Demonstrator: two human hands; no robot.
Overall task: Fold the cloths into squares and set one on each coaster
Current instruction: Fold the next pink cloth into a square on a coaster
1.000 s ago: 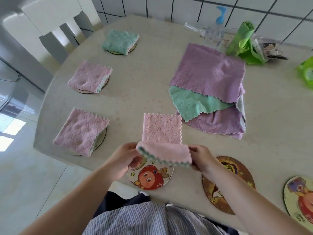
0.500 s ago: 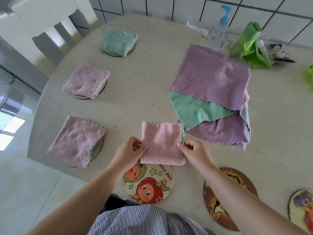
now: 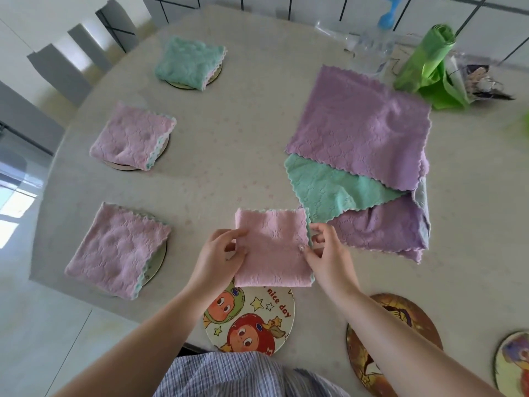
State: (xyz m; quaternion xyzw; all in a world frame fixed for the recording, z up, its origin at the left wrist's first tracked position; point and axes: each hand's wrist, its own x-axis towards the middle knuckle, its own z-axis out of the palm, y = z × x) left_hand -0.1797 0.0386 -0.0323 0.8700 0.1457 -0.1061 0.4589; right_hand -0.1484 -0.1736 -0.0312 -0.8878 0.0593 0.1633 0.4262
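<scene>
Coasters along the near edge of the worktop (image 3: 257, 133) are still bare: the cartoon coaster (image 3: 252, 319) nearest the person, a brown coaster (image 3: 400, 325) to its right, and a third coaster (image 3: 512, 365) at the near right corner. Just beyond the cartoon coaster, overlapping its far rim, the folded pink cloth (image 3: 273, 247) is pinched at its left edge by the left hand (image 3: 217, 259) and at its right edge by the right hand (image 3: 326, 256), fingers curled on the fabric. Being nearly square, it has no clear long axis; its scalloped open edges face away and to the right, the fold faces the person. Corners should be matched and the layers kept pinched while it is drawn back and centred on the coaster. Farther off, unfolded cloths (image 3: 360, 133) lie piled toward the right, and three covered coasters (image 3: 128, 138) line the left edge.
</scene>
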